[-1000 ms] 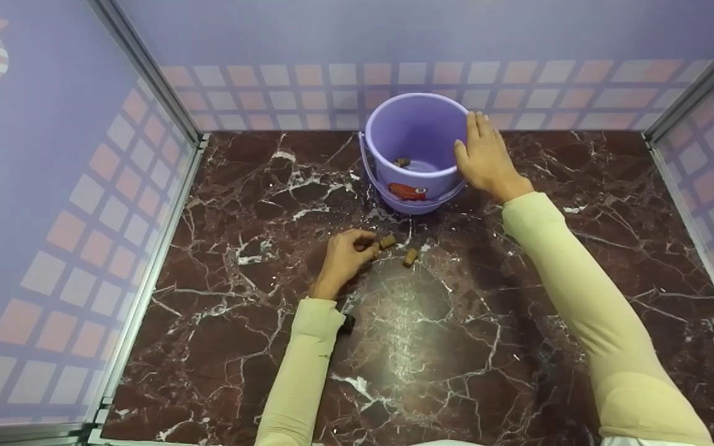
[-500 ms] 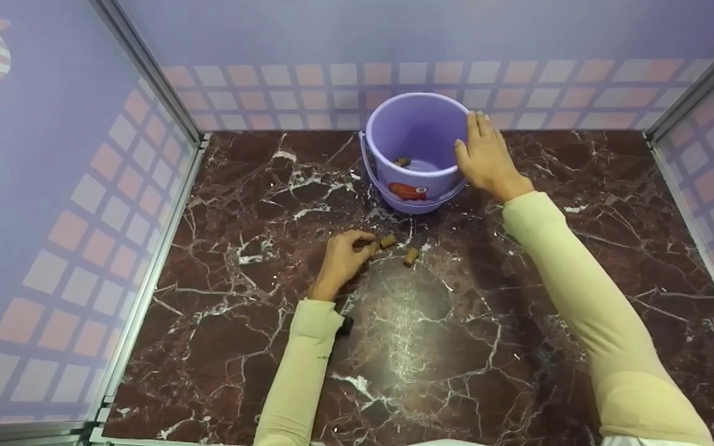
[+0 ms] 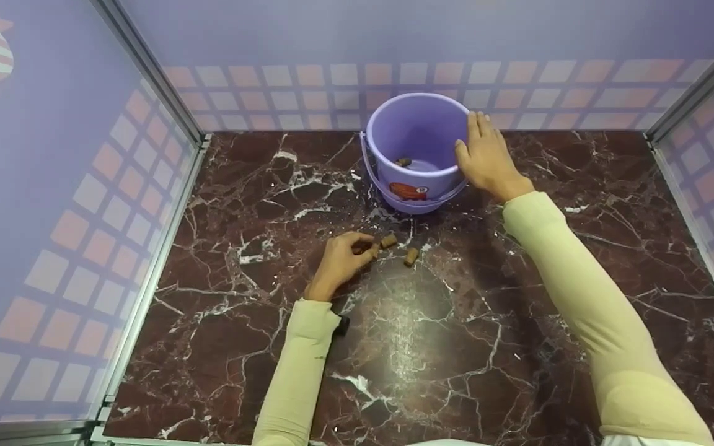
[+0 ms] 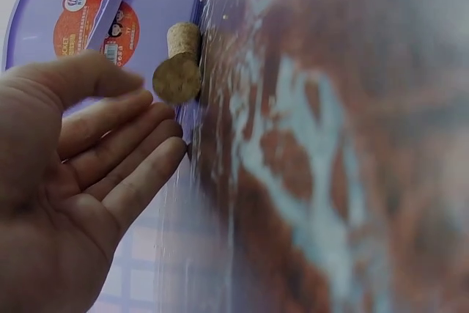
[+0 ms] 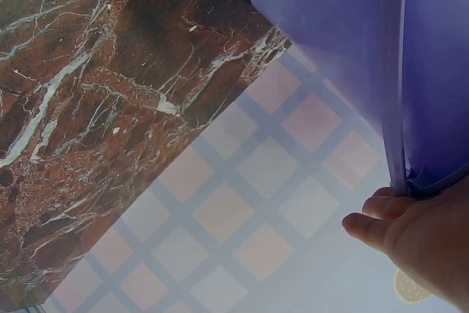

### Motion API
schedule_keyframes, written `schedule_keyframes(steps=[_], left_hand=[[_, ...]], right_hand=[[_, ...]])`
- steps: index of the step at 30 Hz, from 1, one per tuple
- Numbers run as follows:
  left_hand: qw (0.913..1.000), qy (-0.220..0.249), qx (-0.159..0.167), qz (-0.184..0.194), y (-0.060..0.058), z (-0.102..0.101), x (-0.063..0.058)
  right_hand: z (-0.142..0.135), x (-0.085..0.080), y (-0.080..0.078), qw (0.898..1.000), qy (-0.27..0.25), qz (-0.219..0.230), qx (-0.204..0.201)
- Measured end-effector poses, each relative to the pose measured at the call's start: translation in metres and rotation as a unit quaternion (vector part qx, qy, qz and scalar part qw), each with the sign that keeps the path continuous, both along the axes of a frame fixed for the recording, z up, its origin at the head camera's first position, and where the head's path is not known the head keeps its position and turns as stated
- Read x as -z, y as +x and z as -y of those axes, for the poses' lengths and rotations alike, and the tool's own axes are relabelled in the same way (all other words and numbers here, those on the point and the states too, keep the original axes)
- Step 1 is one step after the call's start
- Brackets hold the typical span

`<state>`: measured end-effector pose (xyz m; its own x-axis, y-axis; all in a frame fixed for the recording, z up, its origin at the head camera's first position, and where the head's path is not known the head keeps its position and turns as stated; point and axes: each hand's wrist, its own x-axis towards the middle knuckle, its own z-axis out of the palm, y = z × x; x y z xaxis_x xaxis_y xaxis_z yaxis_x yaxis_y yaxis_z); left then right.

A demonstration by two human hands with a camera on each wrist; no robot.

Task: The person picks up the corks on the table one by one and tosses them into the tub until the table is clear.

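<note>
My left hand hovers low over the tabletop with loosely bent fingers. Its thumb and index tips are near a cork, and the left wrist view shows nothing between them. A second cork lies just to the right. Behind them stands a purple bucket with a red label, its handle folded down at the front. A small brown piece, apparently another cork, lies on the bucket's floor. At the bucket's right rim rests my right hand, its fingers straight along the outer side and its thumb by the rim.
The dark red marble tabletop carries white veins and small white specks. Purple panels with pink and white squares enclose the back and sides. A metal rail runs along the left edge.
The left hand and wrist shift very slightly toward the near left, and the gap between its thumb and fingers looks a little wider. Right hand, bucket and corks stay in place.
</note>
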<state>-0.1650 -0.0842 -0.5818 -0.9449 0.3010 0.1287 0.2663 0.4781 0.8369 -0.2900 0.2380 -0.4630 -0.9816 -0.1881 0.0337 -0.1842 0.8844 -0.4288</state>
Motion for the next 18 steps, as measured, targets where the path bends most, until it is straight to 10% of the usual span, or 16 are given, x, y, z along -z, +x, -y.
schedule_keyframes(steps=[18], left_hand=[[0.9979,-0.038,0.050,-0.015,0.0003,-0.0011,-0.0013]], right_hand=[[-0.0013,0.0023,-0.0016,1.000,-0.003,-0.011,-0.001]])
